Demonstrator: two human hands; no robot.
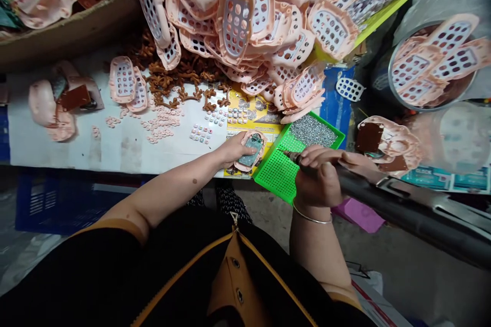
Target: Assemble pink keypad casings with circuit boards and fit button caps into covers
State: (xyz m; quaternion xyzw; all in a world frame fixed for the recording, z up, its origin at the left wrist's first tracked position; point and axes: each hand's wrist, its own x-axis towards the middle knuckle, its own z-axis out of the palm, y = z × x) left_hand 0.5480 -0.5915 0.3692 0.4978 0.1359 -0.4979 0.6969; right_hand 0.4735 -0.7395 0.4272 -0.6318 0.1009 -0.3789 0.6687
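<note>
My left hand (235, 149) grips a pink plastic shell (248, 164) with a greenish circuit board in it, its thumb lying across the board. In my right hand (320, 173) is a black electric screwdriver (383, 204), its bit pointing left over a green perforated tray (274, 176). Small silvery screws (312, 130) are heaped in the tray's far part. The bit is apart from the shell. Under the shell lies a yellow printed sheet (270, 135), and left of it sit small printed key pieces (201, 134).
Pink shells with key holes (238, 20) pile high at the back. Brown antler-shaped parts (169, 82) and small pink pieces (163, 122) lie on the white table (111, 153). A metal bucket (395, 76) of shells stands right; a cardboard box (76, 30) is at left.
</note>
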